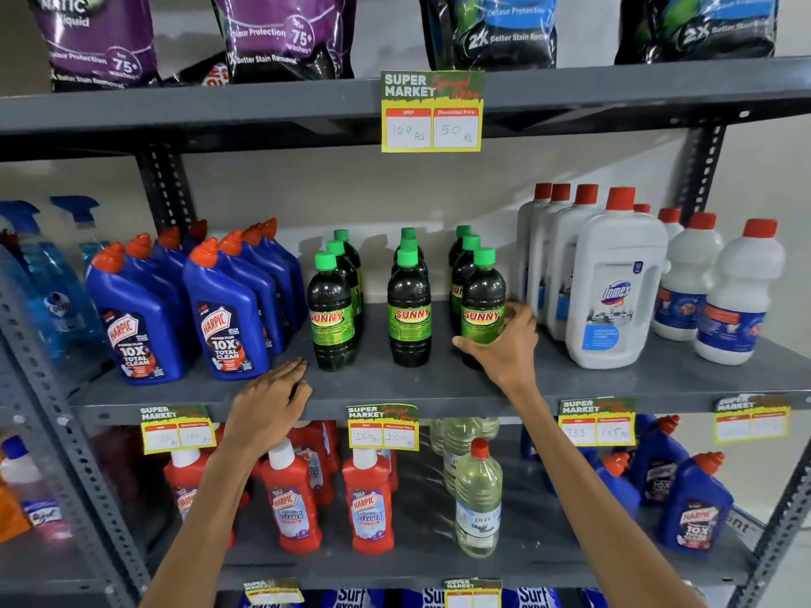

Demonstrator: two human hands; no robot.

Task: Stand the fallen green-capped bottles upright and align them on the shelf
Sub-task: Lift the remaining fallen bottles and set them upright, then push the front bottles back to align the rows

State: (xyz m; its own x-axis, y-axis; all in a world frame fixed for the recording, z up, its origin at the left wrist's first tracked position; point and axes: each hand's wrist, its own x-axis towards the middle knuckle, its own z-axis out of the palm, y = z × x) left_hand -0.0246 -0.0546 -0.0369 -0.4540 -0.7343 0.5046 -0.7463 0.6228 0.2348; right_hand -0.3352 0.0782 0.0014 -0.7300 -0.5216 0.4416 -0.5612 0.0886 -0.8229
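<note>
3 bottle rows stand between Harpic bottles and Domex jugs.

I see a shop, a supermarket aisle: grey metal shelves carry rows of the same cleaning products, Harpic bottles, Sunny bottles, Domex bottles, and "Super Market" price tags with handwritten rupee prices hang on the edges.

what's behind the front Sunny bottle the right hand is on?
Behind the front right Sunny bottle, held by the right hand, two more green-capped bottles stand upright in a row. Mostly their caps and shoulders show; their lower bodies are covered.
</note>
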